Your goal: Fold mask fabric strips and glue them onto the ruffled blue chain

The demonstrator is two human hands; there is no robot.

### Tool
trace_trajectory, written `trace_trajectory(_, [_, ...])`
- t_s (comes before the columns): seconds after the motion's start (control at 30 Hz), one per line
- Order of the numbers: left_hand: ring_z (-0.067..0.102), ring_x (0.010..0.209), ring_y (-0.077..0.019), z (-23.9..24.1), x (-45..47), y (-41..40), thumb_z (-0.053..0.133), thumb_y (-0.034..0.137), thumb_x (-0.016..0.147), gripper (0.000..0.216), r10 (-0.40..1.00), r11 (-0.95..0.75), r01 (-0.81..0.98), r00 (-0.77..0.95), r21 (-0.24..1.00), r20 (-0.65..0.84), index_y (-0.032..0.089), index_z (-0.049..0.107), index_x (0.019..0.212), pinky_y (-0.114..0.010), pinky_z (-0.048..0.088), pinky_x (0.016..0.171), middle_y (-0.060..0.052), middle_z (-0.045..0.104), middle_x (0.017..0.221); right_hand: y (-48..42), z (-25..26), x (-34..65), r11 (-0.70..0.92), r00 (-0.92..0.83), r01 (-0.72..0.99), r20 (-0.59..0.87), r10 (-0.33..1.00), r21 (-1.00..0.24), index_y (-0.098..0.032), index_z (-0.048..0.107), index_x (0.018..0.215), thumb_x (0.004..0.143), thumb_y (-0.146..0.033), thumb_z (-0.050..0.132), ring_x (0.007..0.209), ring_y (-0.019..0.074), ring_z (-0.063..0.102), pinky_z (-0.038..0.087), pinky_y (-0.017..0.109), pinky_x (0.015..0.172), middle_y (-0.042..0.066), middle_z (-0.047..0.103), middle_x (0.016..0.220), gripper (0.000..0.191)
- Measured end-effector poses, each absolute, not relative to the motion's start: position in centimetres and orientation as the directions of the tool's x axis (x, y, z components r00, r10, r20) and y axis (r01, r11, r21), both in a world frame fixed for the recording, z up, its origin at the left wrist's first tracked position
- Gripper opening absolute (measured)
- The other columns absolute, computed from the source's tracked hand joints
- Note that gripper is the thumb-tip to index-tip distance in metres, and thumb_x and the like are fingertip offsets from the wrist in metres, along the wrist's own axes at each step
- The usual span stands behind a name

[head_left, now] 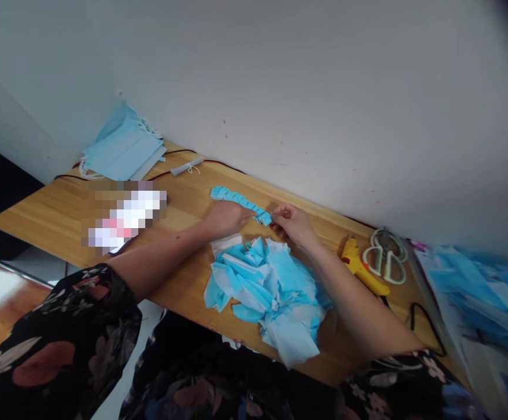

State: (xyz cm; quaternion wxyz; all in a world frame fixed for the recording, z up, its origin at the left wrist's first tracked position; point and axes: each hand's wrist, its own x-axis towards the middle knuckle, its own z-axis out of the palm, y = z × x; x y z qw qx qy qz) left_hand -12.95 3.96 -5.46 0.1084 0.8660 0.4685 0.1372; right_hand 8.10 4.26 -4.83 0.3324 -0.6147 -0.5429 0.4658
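Note:
A narrow strip of blue mask fabric (235, 197), folded into a row of small pleats, lies slantwise on the wooden table. At its near right end my left hand (230, 220) holds it, the fingertips pressed together on the fabric. From the other side my right hand (296, 226) pinches the tip of that same end between thumb and fingers. Just in front of both hands sits a crumpled heap of blue and white mask fabric pieces (266, 286), partly behind my right forearm.
Blue face masks (122, 149) are stacked at the back left, near a tied grey bundle (186, 167). A blurred-out phone (133, 219) lies left. Right of my arm are a yellow glue gun (361, 265) and scissors (385, 259). Blue fabric pieces (485, 280) fill the far right; a wall stands behind.

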Motion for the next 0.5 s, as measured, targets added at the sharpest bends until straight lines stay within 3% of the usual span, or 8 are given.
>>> trace_trajectory(0.27, [0.068,0.087,-0.0175,-4.94,-12.72,3.49,0.043,0.024,0.092,0.038,0.864,-0.503,0.765,0.460,0.403,0.206,0.028,0.069,0.120,-0.025,0.044,0.072,-0.005,0.075,0.104,4.38,-5.15,7.99,-0.190,0.006,0.405,-0.206,0.979,-0.894,-0.020,0.057,0.077,0.069,-0.020,0.061,0.049,0.0106,0.058,0.038,0.016,0.037,-0.002,0.064,0.060,0.009])
trace_trajectory(0.5, [0.068,0.088,-0.0179,-5.16,-12.20,3.35,0.044,0.025,0.091,0.038,0.840,-0.540,0.767,0.515,0.346,0.170,0.029,0.068,0.121,-0.024,0.044,0.070,-0.005,0.075,0.104,4.43,-5.27,8.12,-0.171,-0.019,0.425,-0.198,0.980,-0.889,-0.020,0.057,0.076,0.069,-0.022,0.061,0.048,0.0104,0.057,0.038,0.016,0.037,-0.003,0.062,0.058,0.008])
